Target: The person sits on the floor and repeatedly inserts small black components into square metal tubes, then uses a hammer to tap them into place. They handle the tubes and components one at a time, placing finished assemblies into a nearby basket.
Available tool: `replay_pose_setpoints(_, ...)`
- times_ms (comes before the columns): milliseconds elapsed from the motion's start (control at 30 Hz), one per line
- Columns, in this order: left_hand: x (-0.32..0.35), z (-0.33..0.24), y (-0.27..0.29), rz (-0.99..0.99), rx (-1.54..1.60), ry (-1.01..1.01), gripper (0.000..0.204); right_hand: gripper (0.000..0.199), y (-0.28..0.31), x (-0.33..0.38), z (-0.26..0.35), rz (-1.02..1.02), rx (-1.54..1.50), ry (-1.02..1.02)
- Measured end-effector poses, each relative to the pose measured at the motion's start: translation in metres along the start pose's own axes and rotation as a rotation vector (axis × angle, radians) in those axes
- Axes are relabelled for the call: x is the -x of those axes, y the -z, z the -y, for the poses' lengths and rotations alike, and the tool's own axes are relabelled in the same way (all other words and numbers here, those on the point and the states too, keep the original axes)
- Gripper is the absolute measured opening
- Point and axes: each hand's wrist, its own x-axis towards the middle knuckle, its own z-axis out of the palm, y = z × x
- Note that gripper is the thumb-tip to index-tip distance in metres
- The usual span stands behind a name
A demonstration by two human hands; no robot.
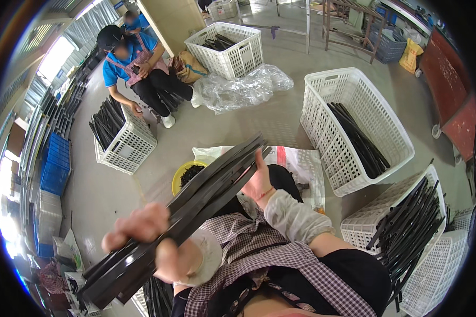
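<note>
Left hand [177,260] wraps the near end of a bundle of long, flat, glossy black strips [198,203]; right hand [256,184], fingers angled far, grips its far part; up in the air it slants near-left to far-right; a round yellow basin [176,186] beyond holds small black pieces [191,173]; a white latticed plastic crate [328,153], right, holds black lengths [358,140].

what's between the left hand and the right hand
Black strips: the head view shows a bundle of them running slantwise from the left hand to the right hand.
</note>
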Motion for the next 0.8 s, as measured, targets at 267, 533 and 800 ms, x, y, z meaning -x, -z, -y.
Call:
replay_pose_setpoints(267, 0.029, -0.019, 0.077, -0.325, 0.574, 0.307, 0.045, 0.044, -0.056, 0.026, 0.049, 0.348, -0.327, 0.41)
replay_pose_setpoints(533, 0.103, 0.079, 0.115, -0.461, 0.866, 0.812, 0.031, 0.036, -0.076, 0.087, 0.095, 0.197, 0.224, 0.798)
replay_pose_setpoints(800, 0.171, 0.111, 0.119, -0.474, 0.632, 1.744, 0.072, 0.037, -0.08, 0.088, 0.091, -0.057, 0.574, 0.873)
